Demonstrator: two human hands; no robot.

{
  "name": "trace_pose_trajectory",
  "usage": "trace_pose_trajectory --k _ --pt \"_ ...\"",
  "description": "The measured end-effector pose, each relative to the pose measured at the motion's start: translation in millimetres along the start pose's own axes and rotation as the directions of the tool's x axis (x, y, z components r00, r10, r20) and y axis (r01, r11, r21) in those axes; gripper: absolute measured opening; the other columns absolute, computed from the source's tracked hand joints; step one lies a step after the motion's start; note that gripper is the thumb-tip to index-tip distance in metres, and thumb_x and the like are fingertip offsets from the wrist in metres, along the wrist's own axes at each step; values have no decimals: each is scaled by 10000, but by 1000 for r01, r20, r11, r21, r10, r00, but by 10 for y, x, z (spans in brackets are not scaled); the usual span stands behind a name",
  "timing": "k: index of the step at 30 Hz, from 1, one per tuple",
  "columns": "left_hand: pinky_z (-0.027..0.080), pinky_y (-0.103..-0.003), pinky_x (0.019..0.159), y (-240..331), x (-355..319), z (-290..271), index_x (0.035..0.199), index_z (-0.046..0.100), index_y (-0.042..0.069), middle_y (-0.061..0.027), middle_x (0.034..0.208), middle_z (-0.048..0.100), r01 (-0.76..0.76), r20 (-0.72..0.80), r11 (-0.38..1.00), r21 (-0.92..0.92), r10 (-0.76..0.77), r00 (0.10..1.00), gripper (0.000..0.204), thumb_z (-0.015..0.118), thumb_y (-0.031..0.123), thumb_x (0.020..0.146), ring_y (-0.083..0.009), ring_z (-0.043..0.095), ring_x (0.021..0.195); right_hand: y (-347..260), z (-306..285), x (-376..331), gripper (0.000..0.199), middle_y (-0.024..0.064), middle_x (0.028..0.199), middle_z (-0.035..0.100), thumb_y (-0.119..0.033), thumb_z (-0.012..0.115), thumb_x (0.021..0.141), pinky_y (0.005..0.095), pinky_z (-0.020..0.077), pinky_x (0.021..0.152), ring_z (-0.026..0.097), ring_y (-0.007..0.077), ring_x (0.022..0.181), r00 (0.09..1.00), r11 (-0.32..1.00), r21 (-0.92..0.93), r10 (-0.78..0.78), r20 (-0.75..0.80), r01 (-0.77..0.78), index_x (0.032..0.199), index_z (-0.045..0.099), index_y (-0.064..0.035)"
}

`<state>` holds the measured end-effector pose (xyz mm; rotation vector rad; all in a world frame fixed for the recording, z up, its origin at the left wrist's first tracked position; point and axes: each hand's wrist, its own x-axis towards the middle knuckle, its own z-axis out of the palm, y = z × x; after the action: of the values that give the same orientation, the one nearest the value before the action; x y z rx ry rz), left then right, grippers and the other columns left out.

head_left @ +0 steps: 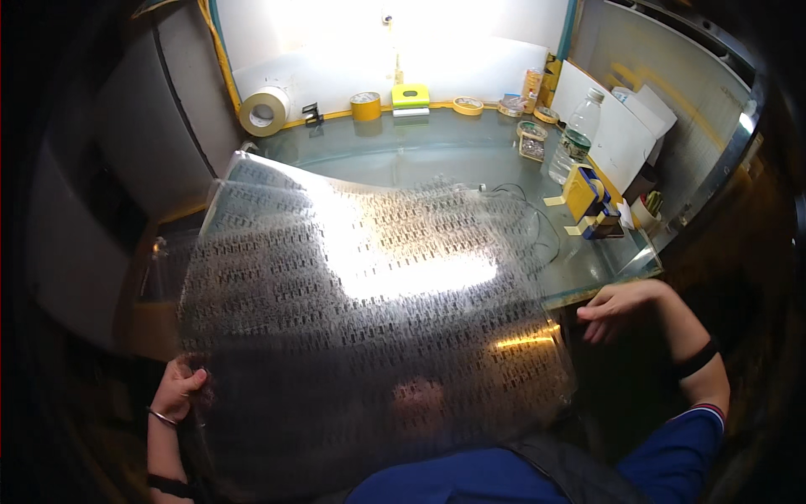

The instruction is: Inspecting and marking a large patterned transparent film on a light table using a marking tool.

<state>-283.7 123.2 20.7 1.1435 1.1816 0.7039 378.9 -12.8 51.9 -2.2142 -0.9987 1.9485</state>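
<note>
A large clear plastic sheet (361, 319) printed with rows of small dark marks bows over the glass table (437, 155) and hangs past its near edge toward me. My left hand (175, 389) grips the sheet's lower left edge, fingers curled around it. My right hand (617, 304) hovers at the table's near right corner, just right of the sheet, fingers loosely bent and holding nothing. A second similar sheet (252, 172) shows beneath it at the far left.
Along the far edge stand a big tape roll (264, 111), smaller tape rolls (365, 104), and a yellow-green box (410, 95). At the right are a water bottle (576, 137), a yellow tape dispenser (586, 196), white boards (617, 130) and thin black wires (529, 210).
</note>
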Motion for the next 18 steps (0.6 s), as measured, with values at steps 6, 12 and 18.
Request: trace_pose_trajectory --k 6,12,18 --pt "480 -266 773 175 224 288 1145 503 -2 -44 1009 593 -49 127 992 113 35 991 362 608 -2 799 -113 569 899 187 464 519 234 -45 662 481 -291 595 873 227 374 556 443 53 579 937 722 609 -332 -109 327 748 565 -95" --pt "512 -264 695 140 236 383 1045 568 -2 -46 891 628 -199 20 979 34 198 980 263 624 -7 788 -127 614 763 69 615 302 198 25 811 628 -120 646 827 220 456 634 562 70 706 786 759 283 -448 -427 586 934 622 46" --pt "518 -288 678 407 249 492 998 605 7 -75 844 651 -560 -150 827 46 560 815 176 606 36 825 -154 631 724 -444 427 -216 203 92 867 659 -99 617 845 265 515 685 635 138 773 444 484 70 -723 -529 872 997 607 36"
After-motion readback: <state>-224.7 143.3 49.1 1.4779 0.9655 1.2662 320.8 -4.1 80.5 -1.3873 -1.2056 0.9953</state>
